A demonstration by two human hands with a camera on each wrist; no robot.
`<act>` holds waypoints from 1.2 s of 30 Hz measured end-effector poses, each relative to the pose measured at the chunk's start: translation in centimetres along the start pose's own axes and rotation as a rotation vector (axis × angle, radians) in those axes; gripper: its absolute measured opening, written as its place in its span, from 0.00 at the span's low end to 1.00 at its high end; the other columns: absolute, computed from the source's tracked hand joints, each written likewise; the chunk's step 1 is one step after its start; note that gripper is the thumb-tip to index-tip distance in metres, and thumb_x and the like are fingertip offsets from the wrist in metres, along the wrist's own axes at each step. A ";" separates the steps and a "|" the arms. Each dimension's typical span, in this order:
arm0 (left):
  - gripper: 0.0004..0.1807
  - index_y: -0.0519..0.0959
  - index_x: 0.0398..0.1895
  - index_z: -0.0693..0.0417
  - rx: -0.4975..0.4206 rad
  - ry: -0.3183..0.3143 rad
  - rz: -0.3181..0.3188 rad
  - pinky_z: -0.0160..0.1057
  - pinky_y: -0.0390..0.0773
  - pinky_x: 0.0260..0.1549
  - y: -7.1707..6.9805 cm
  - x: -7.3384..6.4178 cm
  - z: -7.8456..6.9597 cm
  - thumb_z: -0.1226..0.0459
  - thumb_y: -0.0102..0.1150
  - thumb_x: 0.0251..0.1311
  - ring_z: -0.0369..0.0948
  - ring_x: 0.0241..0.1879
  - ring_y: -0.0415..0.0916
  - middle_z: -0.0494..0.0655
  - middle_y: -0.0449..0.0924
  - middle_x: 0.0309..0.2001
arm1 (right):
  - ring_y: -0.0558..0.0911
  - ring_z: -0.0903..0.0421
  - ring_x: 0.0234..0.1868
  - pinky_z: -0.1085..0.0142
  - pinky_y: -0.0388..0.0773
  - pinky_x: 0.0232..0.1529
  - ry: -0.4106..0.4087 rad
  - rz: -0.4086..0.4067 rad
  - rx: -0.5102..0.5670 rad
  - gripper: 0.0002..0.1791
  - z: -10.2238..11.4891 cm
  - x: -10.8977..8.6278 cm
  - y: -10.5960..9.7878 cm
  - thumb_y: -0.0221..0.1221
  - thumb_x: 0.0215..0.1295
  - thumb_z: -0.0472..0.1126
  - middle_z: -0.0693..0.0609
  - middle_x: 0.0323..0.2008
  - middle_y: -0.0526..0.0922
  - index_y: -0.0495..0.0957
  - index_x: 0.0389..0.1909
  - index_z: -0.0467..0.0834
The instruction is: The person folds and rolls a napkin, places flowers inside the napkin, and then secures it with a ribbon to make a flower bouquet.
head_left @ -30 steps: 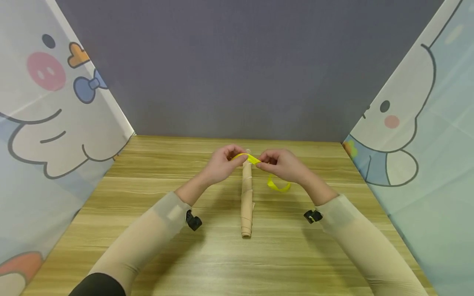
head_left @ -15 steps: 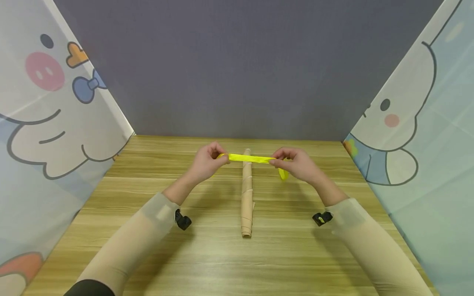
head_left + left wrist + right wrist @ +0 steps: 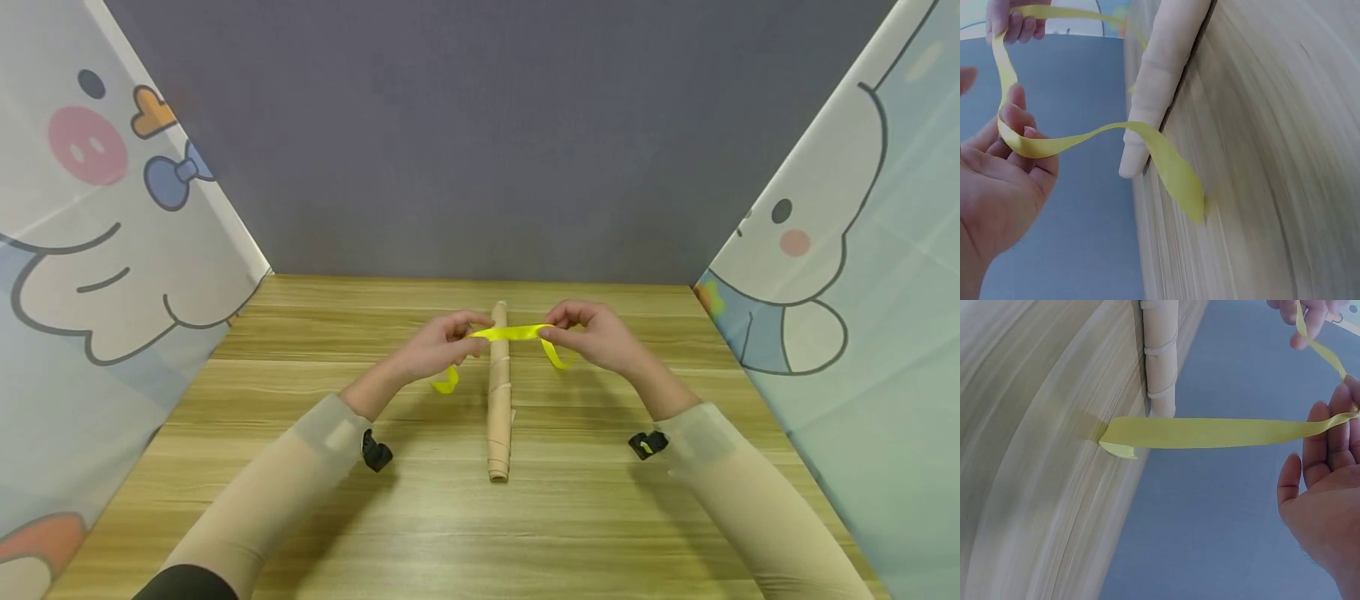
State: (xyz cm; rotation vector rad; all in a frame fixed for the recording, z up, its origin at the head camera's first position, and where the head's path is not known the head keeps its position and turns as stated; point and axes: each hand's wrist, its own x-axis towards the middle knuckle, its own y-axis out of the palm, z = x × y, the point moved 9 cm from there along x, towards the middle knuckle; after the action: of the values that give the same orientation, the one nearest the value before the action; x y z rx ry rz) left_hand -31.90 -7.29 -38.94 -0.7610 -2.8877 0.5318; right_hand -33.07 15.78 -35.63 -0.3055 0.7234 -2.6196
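A long yellow ribbon [image 3: 517,332] is stretched between the two hands, crossing above the far part of a slim tan roll [image 3: 499,408]. The roll lies lengthwise on the table, with spiral edges and a hollow near end. My left hand [image 3: 442,343] holds the ribbon between thumb and fingers; in the left wrist view the ribbon [image 3: 1041,147] bends round the fingers and its tail drops to the table. My right hand [image 3: 592,333] pinches the other side, and a tail hangs below it. In the right wrist view that ribbon tail [image 3: 1210,432] reaches the table and folds over.
The wood-grain table [image 3: 420,533] is bounded by a dark grey panel [image 3: 480,142] at the back. Cartoon-printed panels stand at left [image 3: 112,275] and right [image 3: 892,333]. Small black wrist cameras [image 3: 377,451] sit on the sleeves.
The hands first moved apart, drawing the ribbon taut over the roll. Since then my left hand has moved back right toward the roll, and the ribbon sits slightly nearer.
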 end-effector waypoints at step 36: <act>0.11 0.83 0.61 0.54 0.156 0.101 -0.100 0.38 0.77 0.40 -2.4 0.0 -0.9 0.65 0.58 0.83 0.45 0.46 0.83 0.54 0.89 0.50 | 0.75 0.55 0.27 0.66 0.76 0.28 -0.071 0.081 0.104 0.11 -1.0 -0.2 0.4 0.64 0.81 0.37 0.47 0.40 0.85 0.84 0.57 0.38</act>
State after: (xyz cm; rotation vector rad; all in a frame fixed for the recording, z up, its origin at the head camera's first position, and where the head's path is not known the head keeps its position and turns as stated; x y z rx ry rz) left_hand -32.83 -8.93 -37.28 -0.6000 -2.7358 0.6766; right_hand -33.06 15.98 -36.70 -0.3295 0.5625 -2.5448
